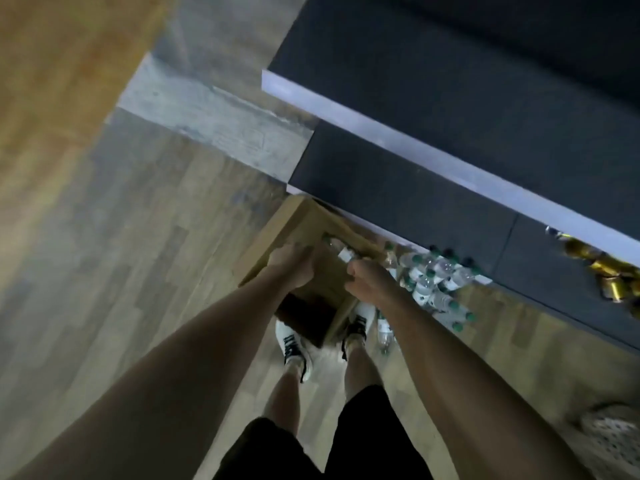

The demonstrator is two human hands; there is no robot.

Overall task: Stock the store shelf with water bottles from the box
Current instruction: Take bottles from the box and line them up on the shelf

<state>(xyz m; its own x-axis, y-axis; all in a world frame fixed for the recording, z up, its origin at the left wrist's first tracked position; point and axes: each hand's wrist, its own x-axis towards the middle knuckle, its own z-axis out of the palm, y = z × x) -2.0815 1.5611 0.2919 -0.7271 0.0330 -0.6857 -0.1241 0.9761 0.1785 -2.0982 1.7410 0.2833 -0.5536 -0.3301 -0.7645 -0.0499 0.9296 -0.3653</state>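
Left hand (291, 265) gripping the brown cardboard box (304, 244) rim, right hand (363, 278) curled, contents unclear, beside a clear plastic water bottle (341, 252) inside; stocked green-capped bottles (436, 282) at three o'clock on the dark low shelf (398, 199); advisably steady the box, lift upright.

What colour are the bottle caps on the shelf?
Green caps, clearest in the head view.

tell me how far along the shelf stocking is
Done: a cluster of green-capped water bottles already stands on the bottom shelf. In hand: left hand and right hand reach into the box. Left: at least one bottle in the box.
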